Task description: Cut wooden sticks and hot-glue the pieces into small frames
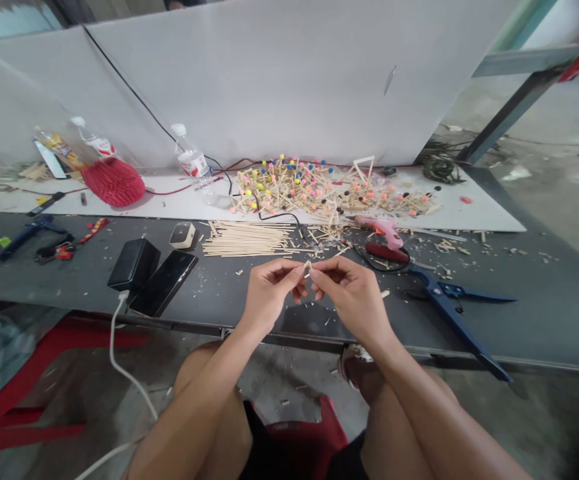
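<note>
My left hand [269, 288] and my right hand [350, 293] meet above the dark table's [544, 313] front edge. Both pinch a short piece of wooden stick [307, 268] between their fingertips. Just beyond the hands lies a bundle of long wooden sticks [249, 239]. Behind it sits a heap of stick frames with coloured balls [319, 187] on a white board [479, 210].
A pink glue gun [382, 230] and blue long-handled cutters [452, 310] lie to the right. A phone [164, 280], a black power bank [133, 263] with a white cable and a small white box [182, 235] lie to the left. Water bottles [192, 160] and a red paper object [112, 181] stand at the back left.
</note>
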Available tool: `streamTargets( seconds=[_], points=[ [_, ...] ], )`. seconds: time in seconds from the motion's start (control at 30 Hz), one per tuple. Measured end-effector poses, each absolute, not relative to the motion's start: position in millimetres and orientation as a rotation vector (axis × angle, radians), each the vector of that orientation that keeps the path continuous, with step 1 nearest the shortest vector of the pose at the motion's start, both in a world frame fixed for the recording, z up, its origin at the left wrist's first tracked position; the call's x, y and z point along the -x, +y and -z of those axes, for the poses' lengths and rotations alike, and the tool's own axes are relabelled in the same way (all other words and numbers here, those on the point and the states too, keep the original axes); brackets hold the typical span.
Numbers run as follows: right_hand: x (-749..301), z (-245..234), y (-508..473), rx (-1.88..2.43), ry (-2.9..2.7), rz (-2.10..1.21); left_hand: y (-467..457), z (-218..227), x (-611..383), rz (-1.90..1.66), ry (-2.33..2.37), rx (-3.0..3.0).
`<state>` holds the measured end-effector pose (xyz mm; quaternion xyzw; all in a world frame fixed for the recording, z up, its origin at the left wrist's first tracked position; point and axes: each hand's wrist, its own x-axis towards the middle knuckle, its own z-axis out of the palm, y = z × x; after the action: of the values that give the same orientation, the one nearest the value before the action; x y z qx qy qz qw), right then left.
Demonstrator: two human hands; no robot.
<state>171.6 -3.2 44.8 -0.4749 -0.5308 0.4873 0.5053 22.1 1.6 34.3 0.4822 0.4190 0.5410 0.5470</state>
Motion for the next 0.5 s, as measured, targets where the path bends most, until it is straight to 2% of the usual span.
streamTargets(
  seconds=[0.5],
  points=[
    [-171,-31,-6,1.19,-1.235,-1.269,-2,-25,-18,-1.212,1.085,-1.115]
  ],
)
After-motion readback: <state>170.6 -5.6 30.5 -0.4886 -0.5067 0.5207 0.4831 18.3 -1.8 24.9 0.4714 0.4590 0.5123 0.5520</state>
